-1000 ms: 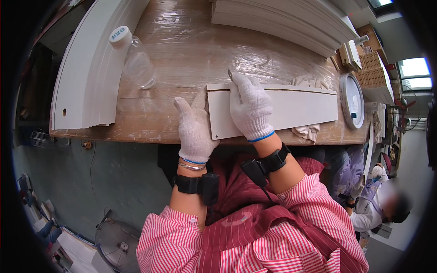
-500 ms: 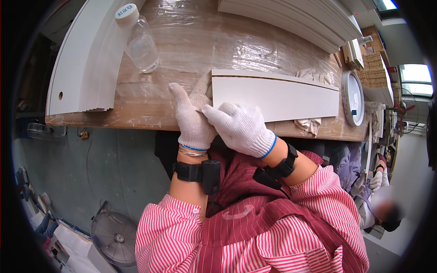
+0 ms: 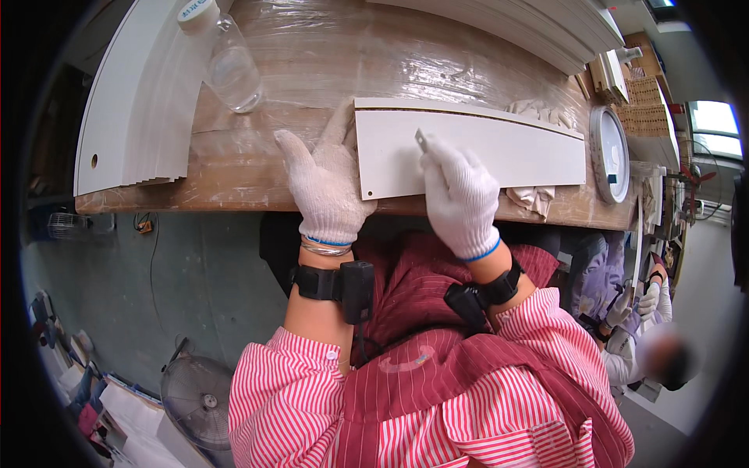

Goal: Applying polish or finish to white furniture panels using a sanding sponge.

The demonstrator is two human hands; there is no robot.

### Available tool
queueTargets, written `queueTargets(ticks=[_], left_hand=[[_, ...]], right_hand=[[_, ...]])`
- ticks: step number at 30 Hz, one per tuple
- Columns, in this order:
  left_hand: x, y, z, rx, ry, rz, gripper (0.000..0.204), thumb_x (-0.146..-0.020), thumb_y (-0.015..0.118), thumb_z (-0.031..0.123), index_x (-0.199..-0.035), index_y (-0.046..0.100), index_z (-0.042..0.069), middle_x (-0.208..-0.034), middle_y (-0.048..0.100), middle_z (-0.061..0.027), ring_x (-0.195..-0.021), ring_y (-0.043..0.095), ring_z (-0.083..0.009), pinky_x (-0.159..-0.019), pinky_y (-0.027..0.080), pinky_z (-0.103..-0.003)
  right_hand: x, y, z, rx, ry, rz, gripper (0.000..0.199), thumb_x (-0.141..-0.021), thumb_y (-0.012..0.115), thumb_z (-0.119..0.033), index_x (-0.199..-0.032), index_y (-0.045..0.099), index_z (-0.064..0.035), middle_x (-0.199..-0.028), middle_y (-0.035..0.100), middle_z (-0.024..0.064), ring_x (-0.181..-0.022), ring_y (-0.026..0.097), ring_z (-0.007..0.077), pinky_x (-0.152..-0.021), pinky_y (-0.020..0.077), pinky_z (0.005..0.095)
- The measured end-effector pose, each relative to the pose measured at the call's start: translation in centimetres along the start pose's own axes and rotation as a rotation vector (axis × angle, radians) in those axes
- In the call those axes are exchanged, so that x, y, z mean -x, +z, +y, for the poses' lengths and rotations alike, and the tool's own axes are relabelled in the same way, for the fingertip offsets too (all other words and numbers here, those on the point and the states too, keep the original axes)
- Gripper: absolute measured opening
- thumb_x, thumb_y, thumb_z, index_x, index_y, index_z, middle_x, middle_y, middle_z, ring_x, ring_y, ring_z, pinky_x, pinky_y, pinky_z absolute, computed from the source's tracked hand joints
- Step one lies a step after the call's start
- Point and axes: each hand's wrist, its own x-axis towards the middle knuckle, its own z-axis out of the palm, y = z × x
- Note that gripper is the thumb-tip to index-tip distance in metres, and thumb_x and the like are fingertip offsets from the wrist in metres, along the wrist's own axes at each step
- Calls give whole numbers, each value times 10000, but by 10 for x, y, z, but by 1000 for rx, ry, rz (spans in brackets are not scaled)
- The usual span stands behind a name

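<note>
A long white board [image 3: 484, 156] lies across the front of the table, with a brown strip along its far edge and a small hole at its near left corner. My left hand [image 3: 328, 183], in a white knitted glove, rests at the board's left end, thumb out and fingers stretched along that edge. Above the board, my gloved right hand [image 3: 462, 191] is closed, pinching a small flat greyish piece [image 3: 421, 139] that sticks out past the fingertips. Its exact kind is too small to make out.
The table [image 3: 312, 47] is covered in clear film. Stacked white panels [image 3: 148, 101] and a clear bottle [image 3: 234, 70] stand at left, more panels [image 3: 515, 31] at the far side. A cloth [image 3: 532, 199] lies under the board, near a round white lid [image 3: 608, 156]. Another person [image 3: 636, 351] works at right.
My right hand has moved right, away from my left hand, over the board, and the small flat piece now shows. The corner hole has come into view.
</note>
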Motion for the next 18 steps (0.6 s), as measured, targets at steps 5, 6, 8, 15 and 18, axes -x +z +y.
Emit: queueTargets(ticks=[5,6,8,15,18], left_hand=[[0,1,0,-3,-22,-5,1112,-910,211,852,-1564,249,-46,-1537,412,-229,-1401,421,-374,-1162,349,-485],[-1,1,1,-23,-7,39,1117,-906,213,856,-1568,242,-43,-1548,400,-229,-1408,413,-377,-1168,338,-487],[-1,1,1,37,-26,-44,1128,-892,237,870,-1575,236,-28,-1540,413,-221,-1410,412,-368,-1171,336,-479],[-2,6,-3,-29,-24,41,1112,-884,242,878,-1591,236,21,-1586,360,-183,-1442,375,-351,-1183,317,-480],[-1,7,-2,-38,-63,141,1084,-897,272,860,-1577,268,15,-1582,369,-174,-1446,375,-338,-1183,319,-485]], right_hand=[[6,3,-5,-21,-362,-535,340,-789,709,-53,-1126,689,-98,-767,634,113,-633,648,301,-532,506,410],[6,4,-5,-94,-249,-462,319,-801,708,-51,-1116,693,-96,-776,643,114,-649,656,306,-552,516,406],[4,10,-5,-285,-183,-287,272,-840,699,-40,-1108,705,-85,-822,675,128,-711,681,327,-623,547,404],[-39,44,20,92,-28,-155,232,-891,659,-140,-1118,677,-96,-870,678,141,-770,687,340,-645,550,420],[-41,51,20,6,-71,-304,228,-894,649,-170,-1113,656,-109,-877,671,132,-749,679,343,-619,540,428]])
